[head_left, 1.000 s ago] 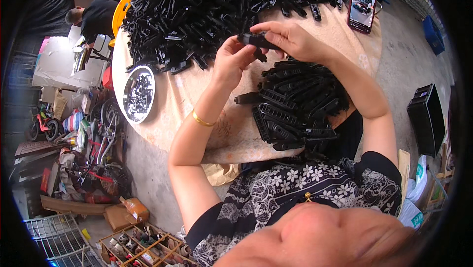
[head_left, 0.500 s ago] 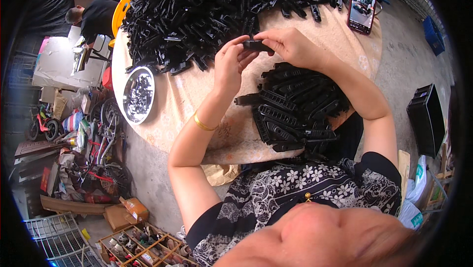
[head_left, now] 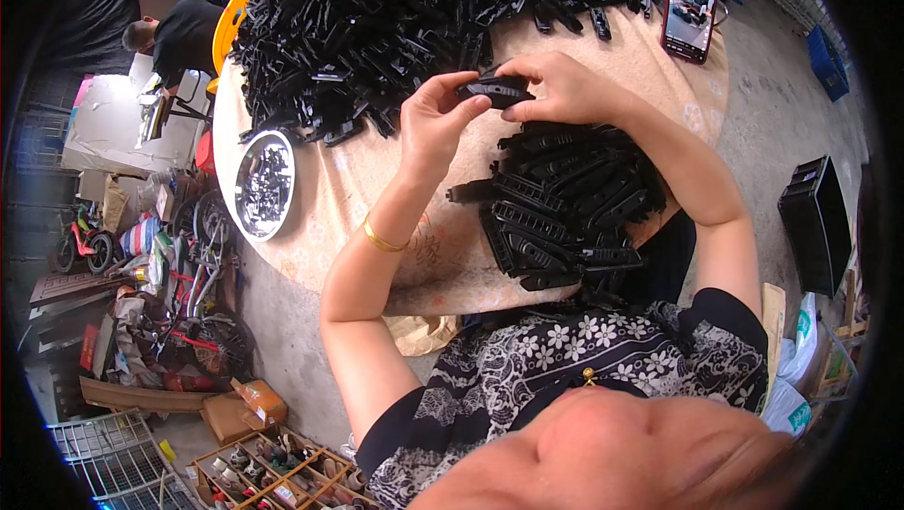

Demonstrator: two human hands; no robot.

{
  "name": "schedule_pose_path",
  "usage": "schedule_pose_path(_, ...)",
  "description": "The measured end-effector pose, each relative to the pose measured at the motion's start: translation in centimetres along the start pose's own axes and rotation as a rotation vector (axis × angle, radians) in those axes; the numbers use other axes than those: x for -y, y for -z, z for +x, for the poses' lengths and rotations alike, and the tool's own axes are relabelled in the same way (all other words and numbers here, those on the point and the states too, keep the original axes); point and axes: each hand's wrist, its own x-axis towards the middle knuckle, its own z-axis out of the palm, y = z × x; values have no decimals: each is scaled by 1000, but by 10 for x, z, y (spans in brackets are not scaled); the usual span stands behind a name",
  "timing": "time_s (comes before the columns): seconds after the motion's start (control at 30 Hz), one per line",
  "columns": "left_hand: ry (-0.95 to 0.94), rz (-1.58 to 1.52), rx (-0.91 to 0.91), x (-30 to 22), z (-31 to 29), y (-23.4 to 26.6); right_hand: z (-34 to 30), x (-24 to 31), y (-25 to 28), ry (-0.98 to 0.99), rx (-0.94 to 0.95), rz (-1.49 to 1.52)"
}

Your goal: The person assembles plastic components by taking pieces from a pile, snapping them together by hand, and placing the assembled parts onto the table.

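Note:
Between my two hands, above the middle of the table, is a small elongated black plastic part (head_left: 501,91). My left hand (head_left: 438,119) pinches its left end with thumb and fingers, and my right hand (head_left: 562,88) grips its right end. Just beyond them a large heap of loose black plastic parts (head_left: 377,30) covers the far side of the table. Nearer me, below my right hand, lies a smaller pile of similar black parts (head_left: 565,204), laid more closely side by side. A white round dish (head_left: 290,192) of small shiny metallic pieces stands left of my left forearm.
A peach patterned cloth covers the round table (head_left: 348,256). A phone (head_left: 690,9) stands upright at its far right edge. A black crate (head_left: 815,227) is on the floor at right. Bicycles, boxes and a shoe rack (head_left: 282,472) crowd the left; another person (head_left: 179,34) sits far left.
The black part has been turned so a broader face shows. My left thumb now presses along its near side, and my right fingers have shifted around its right end.

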Motion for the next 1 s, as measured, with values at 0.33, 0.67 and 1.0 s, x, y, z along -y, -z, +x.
schedule_pose_path(0.33, -35, 55, 43, -9, -2, -2, 5, -4, 17, -91, 105, 193)
schedule_pose_path(0.67, -273, 669, 241, -10, 25, -9, 12, -94, 30, -264, -434, -750)
schedule_pose_path(1.0, -350, 1216, -75, 16, 62, -4, 16, -65, 16, -128, -465, 282)
